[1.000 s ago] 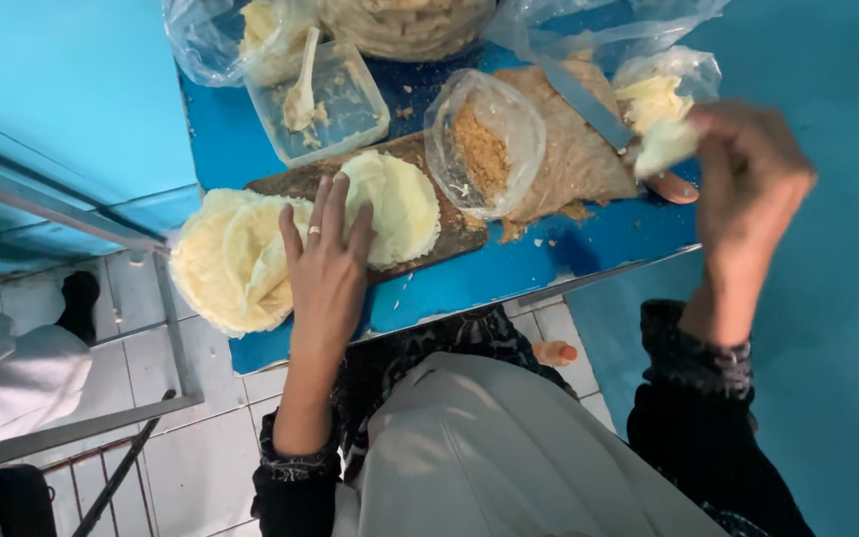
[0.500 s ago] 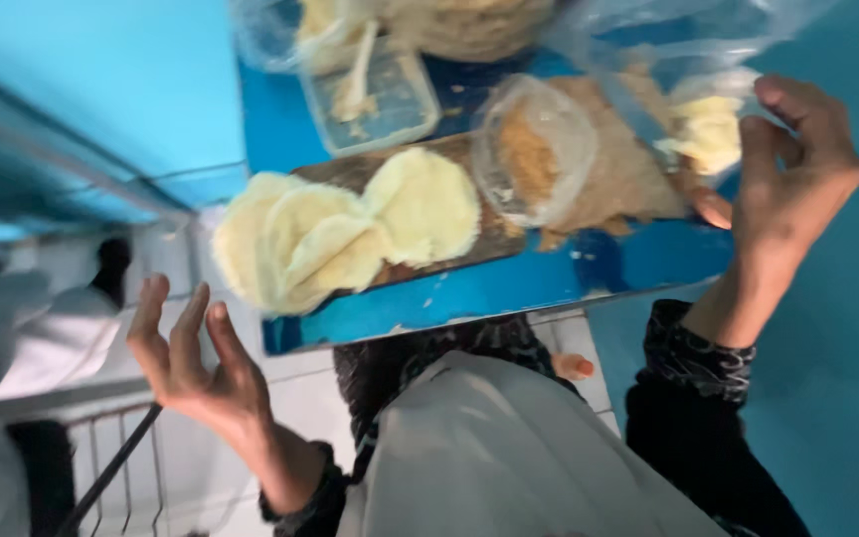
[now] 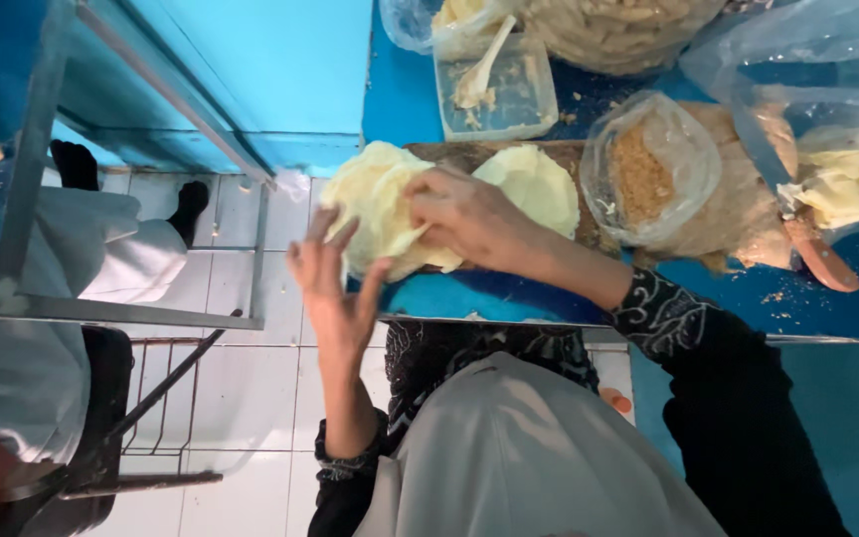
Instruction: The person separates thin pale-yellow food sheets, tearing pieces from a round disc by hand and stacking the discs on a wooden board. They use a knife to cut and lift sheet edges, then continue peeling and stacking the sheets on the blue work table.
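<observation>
Starting wide: one blue surface fills the upper right of the frame, and on it lies one wooden board at centre top. Upper right, a big clear bag billows over a lump of pale dough, with one knife running down to a reddish handle. Just left of it sits a smaller bag of brown crumbs, and above the board one clear plastic tub holds a pale spoon. Now the main thing: two lots of thin pale-yellow wrappers. The stack of wrappers hangs off the board's left end at centre frame, and one single round wrapper lies flat on the board just right of it. They look light, limp and floppy, probably a little tacky and easy to tear, so I'd judge an edge is the place to lift one, with a flat palm under it for support. The right hand lies across the stack, fingers curled and pinching into the top sheets. The left hand hovers below the stack's left edge, fingers spread wide, tips just touching the hanging rim. Far left, another person's white sleeve shows over the tiled floor.
</observation>
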Demonstrator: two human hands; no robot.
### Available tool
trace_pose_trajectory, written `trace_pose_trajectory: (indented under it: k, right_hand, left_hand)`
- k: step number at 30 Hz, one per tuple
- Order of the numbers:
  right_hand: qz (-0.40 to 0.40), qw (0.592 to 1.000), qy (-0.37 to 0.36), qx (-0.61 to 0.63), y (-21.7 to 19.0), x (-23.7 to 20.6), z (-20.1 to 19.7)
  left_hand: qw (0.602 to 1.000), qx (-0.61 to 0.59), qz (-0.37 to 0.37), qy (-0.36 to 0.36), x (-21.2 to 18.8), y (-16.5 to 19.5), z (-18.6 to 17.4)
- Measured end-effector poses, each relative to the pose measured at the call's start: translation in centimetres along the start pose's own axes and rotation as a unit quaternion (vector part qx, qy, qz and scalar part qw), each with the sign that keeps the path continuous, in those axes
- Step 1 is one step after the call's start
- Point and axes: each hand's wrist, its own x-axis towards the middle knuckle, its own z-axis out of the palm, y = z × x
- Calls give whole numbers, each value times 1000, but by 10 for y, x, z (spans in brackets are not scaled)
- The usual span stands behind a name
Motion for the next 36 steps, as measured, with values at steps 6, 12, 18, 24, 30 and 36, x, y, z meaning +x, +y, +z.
trace_pose_trajectory:
  k: [6,12,18,24,30,36]
  right_hand:
    - [226,938,58,256,41,-1,-16]
    - [263,794,181,517,42,-10,-51]
    - [143,974,137,114,-29,-36,-24]
    - [282,854,119,421,-1,-58,-20]
    - [298,668,313,606,28,-111,-58]
    - [222,696,431,530,18,-151,-89]
  left_hand:
    - [998,32,-7,-53,1,0,19]
    - [997,-39,-57,19,2,25,14]
    - [914,-403,-42,-25,-5,70,37]
    - [884,-413,-214,-42,-10,54,60]
    - [896,-378,-234,-8,13,12,30]
    - [986,143,-83,-16,39,5,24]
